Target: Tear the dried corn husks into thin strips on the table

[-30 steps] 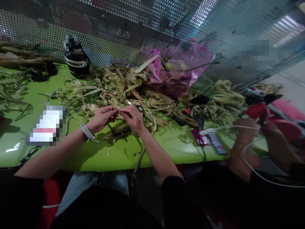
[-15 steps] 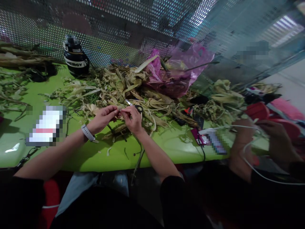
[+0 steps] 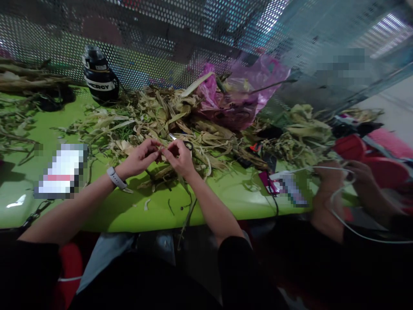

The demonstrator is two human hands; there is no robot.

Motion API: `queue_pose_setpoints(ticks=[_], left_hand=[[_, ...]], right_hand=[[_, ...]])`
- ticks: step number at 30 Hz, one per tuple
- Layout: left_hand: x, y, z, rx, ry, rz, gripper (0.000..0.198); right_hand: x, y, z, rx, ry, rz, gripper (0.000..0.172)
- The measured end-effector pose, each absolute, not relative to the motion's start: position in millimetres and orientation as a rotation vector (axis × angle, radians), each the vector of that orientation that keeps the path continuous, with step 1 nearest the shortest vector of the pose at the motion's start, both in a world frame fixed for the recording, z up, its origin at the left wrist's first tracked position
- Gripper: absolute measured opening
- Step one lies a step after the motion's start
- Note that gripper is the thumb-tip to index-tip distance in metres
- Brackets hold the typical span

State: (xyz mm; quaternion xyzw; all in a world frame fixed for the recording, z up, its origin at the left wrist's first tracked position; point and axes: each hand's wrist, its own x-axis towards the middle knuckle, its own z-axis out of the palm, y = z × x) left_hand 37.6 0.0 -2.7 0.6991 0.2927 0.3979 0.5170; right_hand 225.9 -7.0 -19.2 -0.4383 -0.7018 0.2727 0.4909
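My left hand [image 3: 142, 156], with a pale watch [image 3: 116, 178] on the wrist, has its thumb and fingers pinched together. Facing it, my right hand [image 3: 181, 157] pinches at the same spot. Between the fingertips shows a small greenish plant piece [image 3: 160, 148], mostly hidden by the fingers. Right behind my right hand lies a pair of scissors [image 3: 188, 145] with dark handles, its blade pointing away to the left. Dry corn husks [image 3: 158, 110] and leafy stalks are heaped beyond both hands. More dry strips [image 3: 161, 177] lie below the fingers on the green table [image 3: 129, 215].
A black bottle [image 3: 100, 82] stands at the back left, and a phone [image 3: 61, 170] lies nearer. A pink plastic bag [image 3: 232, 103] rests behind the husks. To the right are another phone [image 3: 293, 189] and a co-worker's hands [image 3: 332, 172] with a white cord.
My hands stay fingertip to fingertip, with only small finger shifts. My right hand's fingers have curled slightly and tilted. The co-worker's hands have moved slightly.
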Motion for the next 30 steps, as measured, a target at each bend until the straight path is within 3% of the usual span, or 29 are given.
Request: queue_pose_setpoints(ticks=[7, 30], left_hand=[[34.9, 4.2, -4.1, 1.606, 0.564, 0.896, 0.038], [43.2, 1.3, -10.3, 1.515, 0.863, 1.112, 0.029]], right_hand=[[231.2, -6.2, -18.4, -0.964, -1.835, 1.054, 0.039], [220.7, -8.2, -24.0, -1.028, -1.764, 0.737, 0.038]])
